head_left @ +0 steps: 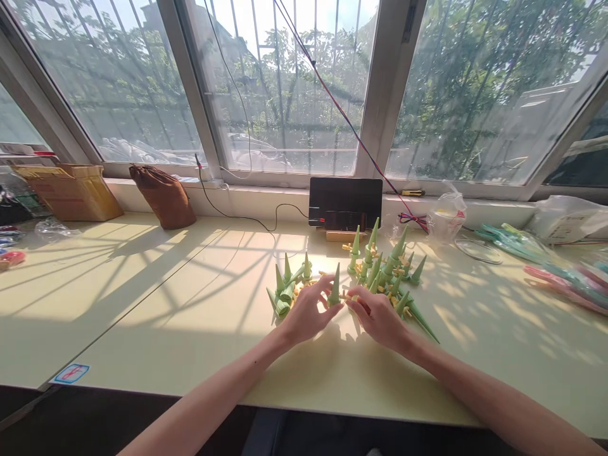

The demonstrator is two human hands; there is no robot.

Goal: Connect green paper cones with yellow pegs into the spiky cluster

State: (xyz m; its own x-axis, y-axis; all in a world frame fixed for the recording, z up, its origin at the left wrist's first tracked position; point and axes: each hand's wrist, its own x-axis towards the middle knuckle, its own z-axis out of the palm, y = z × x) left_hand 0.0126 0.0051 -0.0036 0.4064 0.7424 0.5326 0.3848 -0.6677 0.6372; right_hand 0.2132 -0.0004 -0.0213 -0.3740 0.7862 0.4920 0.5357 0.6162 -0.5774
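Near the middle of the table, my left hand (pixel 306 311) is closed around the base of a green cone-shaped piece (pixel 337 284), whose point stands upward. Close against it on the right, my right hand (pixel 380 316) pinches a small yellowish peg-like piece (pixel 345 295); its far end meets or nearly meets the cone, and I cannot tell if the two are joined. Several similar green cones (pixel 278 277) lie beside my left hand. Behind and beyond my right hand is a larger cluster of green cones (pixel 395 258) with small yellow parts among them.
A black tablet (pixel 345 201) leans on a small wooden stand (pixel 342 235) at the back. Further left are a brown drawstring bag (pixel 164 199) and a cardboard box (pixel 71 193). Plastic bags (pixel 567 218) and a clear cup in plastic (pixel 446 215) lie right, near cables.
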